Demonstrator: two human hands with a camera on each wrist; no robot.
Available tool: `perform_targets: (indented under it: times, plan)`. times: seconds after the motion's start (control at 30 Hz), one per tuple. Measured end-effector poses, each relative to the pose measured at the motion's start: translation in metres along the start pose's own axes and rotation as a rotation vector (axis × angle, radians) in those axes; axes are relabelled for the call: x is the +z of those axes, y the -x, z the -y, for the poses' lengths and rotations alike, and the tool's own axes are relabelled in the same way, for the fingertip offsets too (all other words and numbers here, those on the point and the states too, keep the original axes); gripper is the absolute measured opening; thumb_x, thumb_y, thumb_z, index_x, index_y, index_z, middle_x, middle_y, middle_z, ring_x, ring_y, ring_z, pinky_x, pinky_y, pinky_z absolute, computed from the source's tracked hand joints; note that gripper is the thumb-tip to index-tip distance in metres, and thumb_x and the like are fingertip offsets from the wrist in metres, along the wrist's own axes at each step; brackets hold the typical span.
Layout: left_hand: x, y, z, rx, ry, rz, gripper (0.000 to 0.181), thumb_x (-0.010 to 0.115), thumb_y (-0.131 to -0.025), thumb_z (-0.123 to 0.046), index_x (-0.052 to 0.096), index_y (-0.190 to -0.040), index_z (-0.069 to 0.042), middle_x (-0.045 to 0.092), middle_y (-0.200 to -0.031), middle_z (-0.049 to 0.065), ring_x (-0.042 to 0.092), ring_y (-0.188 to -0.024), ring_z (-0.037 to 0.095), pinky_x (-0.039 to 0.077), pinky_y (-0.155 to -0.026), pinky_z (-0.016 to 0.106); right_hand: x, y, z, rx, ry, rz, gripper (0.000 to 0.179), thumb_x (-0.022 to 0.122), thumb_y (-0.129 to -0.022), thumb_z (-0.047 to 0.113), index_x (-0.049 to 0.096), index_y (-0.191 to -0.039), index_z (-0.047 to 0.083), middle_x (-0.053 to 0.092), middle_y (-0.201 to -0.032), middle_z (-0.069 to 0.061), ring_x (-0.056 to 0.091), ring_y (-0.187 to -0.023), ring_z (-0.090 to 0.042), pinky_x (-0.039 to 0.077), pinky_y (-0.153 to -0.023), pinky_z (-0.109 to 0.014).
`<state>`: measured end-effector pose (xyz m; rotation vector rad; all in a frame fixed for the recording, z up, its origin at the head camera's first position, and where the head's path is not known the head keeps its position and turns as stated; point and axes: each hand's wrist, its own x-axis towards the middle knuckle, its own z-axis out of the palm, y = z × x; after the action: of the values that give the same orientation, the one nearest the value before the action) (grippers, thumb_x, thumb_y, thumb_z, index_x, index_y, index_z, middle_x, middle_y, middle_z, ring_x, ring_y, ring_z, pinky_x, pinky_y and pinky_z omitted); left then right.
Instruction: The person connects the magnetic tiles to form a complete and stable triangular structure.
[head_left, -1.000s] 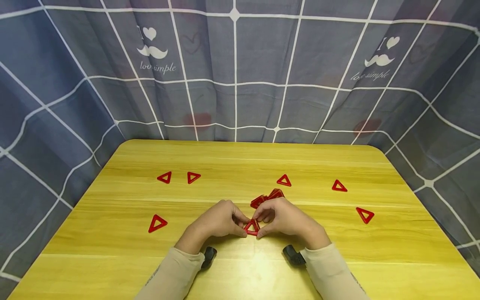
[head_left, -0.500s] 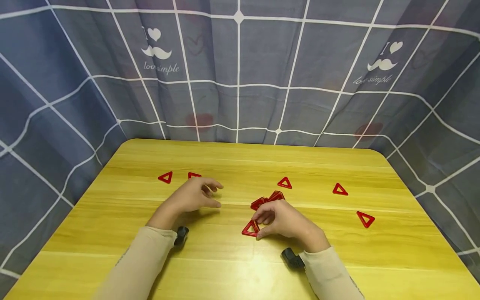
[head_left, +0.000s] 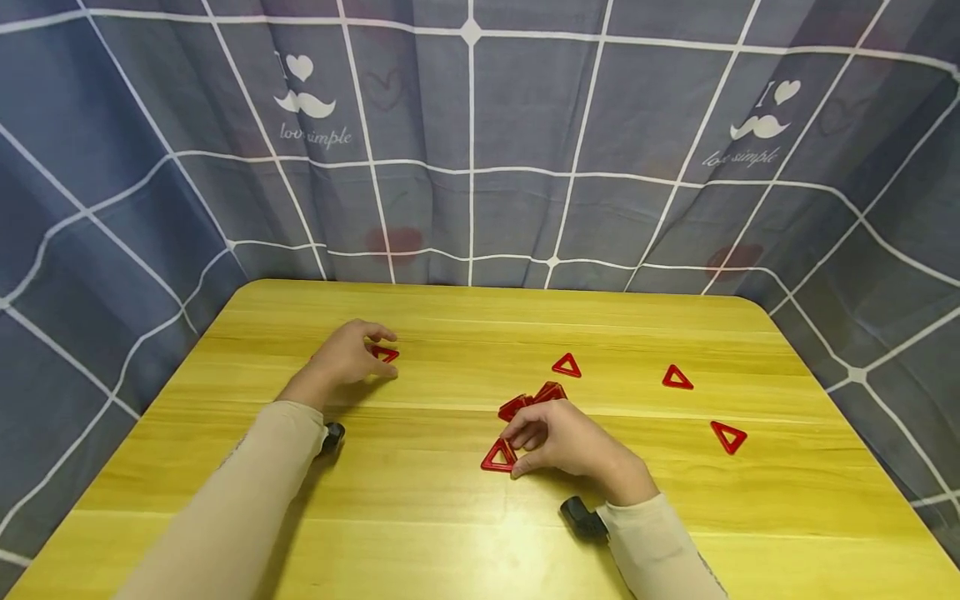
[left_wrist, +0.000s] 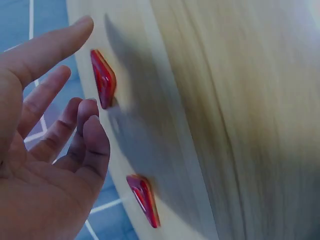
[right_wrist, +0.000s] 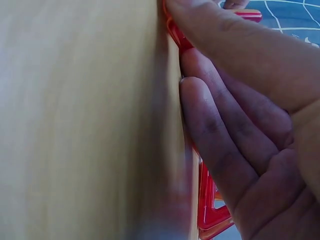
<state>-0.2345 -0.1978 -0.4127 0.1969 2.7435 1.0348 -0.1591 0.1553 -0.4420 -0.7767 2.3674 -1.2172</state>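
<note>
Yellow wood-grained table point(head_left: 420, 525), gridded curtain point(head_left: 517, 100) behind

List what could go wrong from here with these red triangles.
The right hand pinches the held triangle right in front of the clustered red pieces; a careless move might knock them.

The left hand is open around a loose triangle, so its grasp could miss or push it away.

A neighbouring triangle lies close to that hand and might get nudged.

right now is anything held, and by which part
The right hand pinches a red triangular piece at its right edge in the head view; the left hand holds nothing.
</note>
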Motion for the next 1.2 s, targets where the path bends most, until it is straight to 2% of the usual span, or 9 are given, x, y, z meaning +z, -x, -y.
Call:
perform_targets:
  times: [0.13,0.23,0.37,0.63,0.77,0.87,1.0,1.07,1.2]
  plan:
    - [-0.003,-0.003,0.004,-0.013,-0.03,-0.013,0.052,0.086,-0.081,-0.014,0.067,-0.127,-0.001,0.056,-0.131,0.025,0.053,-0.114,0.038,0.045,-0.097,0.049,0.001,0.0,0.0,0.003,-0.013,-0.005,0.033,0.092,-0.073,0.017,0.076,-0.102,0.016,0.069,-0.091,0.007,0.066,-0.084,-0.015,0.055,-0.077,-0.029]
    - [-0.003,-0.005,0.006,-0.009,-0.049,0.001,0.05,0.085,-0.083,-0.017,0.067,-0.126,0.0,0.06,-0.127,0.024,0.054,-0.114,0.037,0.042,-0.101,0.051,0.002,0.002,0.001,0.01,-0.027,-0.003,0.033,0.092,-0.073,0.015,0.076,-0.102,0.016,0.069,-0.091,0.007,0.066,-0.083,-0.015,0.055,-0.077,-0.029]
    - [-0.003,-0.005,0.009,-0.022,-0.051,0.024,0.051,0.083,-0.085,-0.019,0.065,-0.128,0.003,0.062,-0.125,0.023,0.057,-0.113,0.037,0.043,-0.101,0.051,0.002,0.002,0.001,0.012,-0.041,0.0,0.033,0.091,-0.074,0.013,0.077,-0.104,0.015,0.069,-0.092,0.006,0.067,-0.083,-0.014,0.055,-0.076,-0.03]
    - [-0.003,-0.007,0.009,-0.055,-0.07,0.022,0.047,0.083,-0.084,-0.02,0.069,-0.123,0.002,0.067,-0.121,0.019,0.06,-0.11,0.034,0.044,-0.099,0.048,0.002,0.001,0.0,0.01,-0.047,-0.007,0.034,0.091,-0.074,0.011,0.077,-0.106,0.014,0.07,-0.092,0.006,0.068,-0.082,-0.013,0.056,-0.075,-0.029]
    - [-0.002,-0.007,0.007,-0.062,-0.066,0.028,0.046,0.084,-0.083,-0.023,0.071,-0.12,0.0,0.068,-0.118,0.016,0.061,-0.104,0.031,0.048,-0.093,0.045,0.002,0.0,0.0,0.011,-0.052,-0.009,0.035,0.09,-0.074,0.01,0.077,-0.106,0.013,0.07,-0.092,0.006,0.068,-0.081,-0.013,0.056,-0.075,-0.029]
    - [0.0,-0.003,0.001,-0.055,0.007,0.046,0.044,0.085,-0.082,-0.022,0.072,-0.117,-0.001,0.069,-0.111,0.014,0.063,-0.095,0.027,0.052,-0.082,0.04,0.002,0.0,-0.001,0.012,-0.058,-0.009,0.034,0.09,-0.074,0.01,0.077,-0.106,0.012,0.07,-0.092,0.006,0.068,-0.082,-0.013,0.056,-0.075,-0.029]
    - [0.01,0.004,-0.016,-0.034,0.145,0.091,0.04,0.087,-0.081,-0.021,0.073,-0.115,-0.005,0.07,-0.104,0.01,0.065,-0.085,0.023,0.054,-0.071,0.036,0.002,0.0,-0.002,0.014,-0.07,-0.008,0.034,0.09,-0.075,0.01,0.077,-0.106,0.012,0.071,-0.092,0.006,0.069,-0.082,-0.013,0.056,-0.075,-0.029]
    - [0.018,0.009,-0.027,-0.014,0.182,0.117,0.037,0.088,-0.08,-0.021,0.075,-0.112,-0.008,0.07,-0.101,0.008,0.065,-0.082,0.022,0.053,-0.069,0.035,0.002,0.0,-0.002,0.018,-0.075,-0.008,0.033,0.09,-0.075,0.009,0.077,-0.105,0.012,0.072,-0.092,0.006,0.069,-0.082,-0.013,0.056,-0.075,-0.029]
    - [0.037,0.021,-0.047,0.043,0.186,0.155,0.032,0.089,-0.077,-0.019,0.077,-0.107,-0.013,0.072,-0.096,0.003,0.066,-0.08,0.018,0.051,-0.066,0.035,0.002,-0.001,-0.001,0.023,-0.084,-0.006,0.033,0.09,-0.075,0.008,0.077,-0.105,0.012,0.072,-0.092,0.005,0.07,-0.083,-0.014,0.056,-0.075,-0.029]
